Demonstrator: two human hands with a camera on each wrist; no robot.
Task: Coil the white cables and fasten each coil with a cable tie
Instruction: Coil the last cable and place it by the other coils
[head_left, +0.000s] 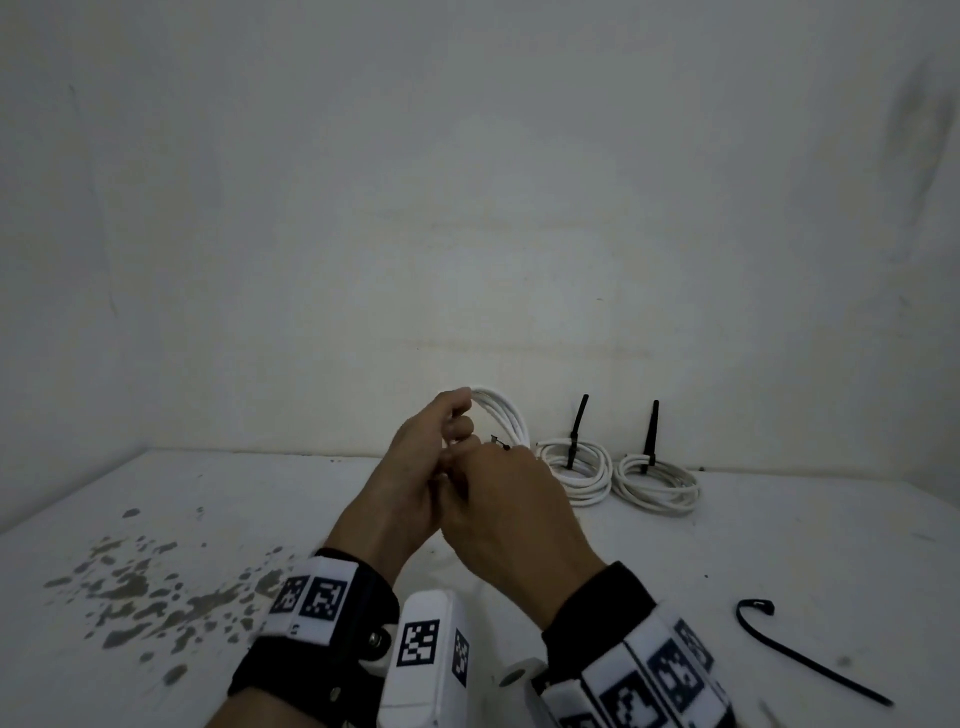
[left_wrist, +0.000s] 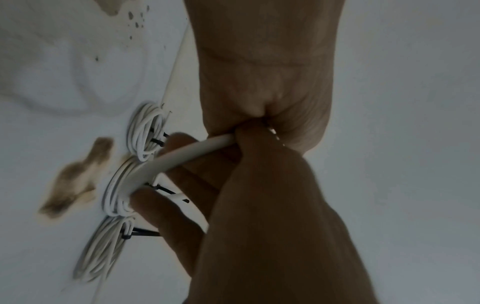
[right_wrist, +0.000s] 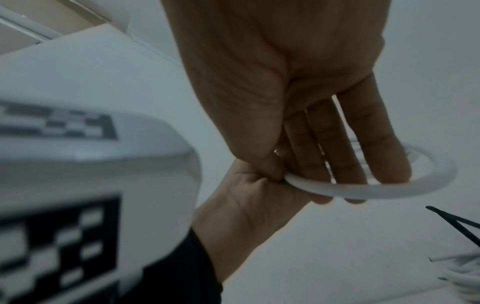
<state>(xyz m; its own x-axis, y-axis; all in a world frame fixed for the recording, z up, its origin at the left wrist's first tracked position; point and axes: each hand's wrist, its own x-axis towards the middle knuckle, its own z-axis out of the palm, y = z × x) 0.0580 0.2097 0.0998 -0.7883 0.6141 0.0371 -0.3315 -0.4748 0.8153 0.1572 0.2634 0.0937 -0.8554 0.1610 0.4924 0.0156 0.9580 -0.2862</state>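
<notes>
Bare workroom: stained white table (head_left: 156, 571), plain wall (head_left: 467, 208)

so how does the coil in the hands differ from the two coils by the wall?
The held coil is raised off the table, gripped by the left hand and right hand; the two coils by the wall lie flat. Those two each carry a closed black tie with its tail standing up; whether the held coil's tie is closed cannot be told. All are white cable.
</notes>
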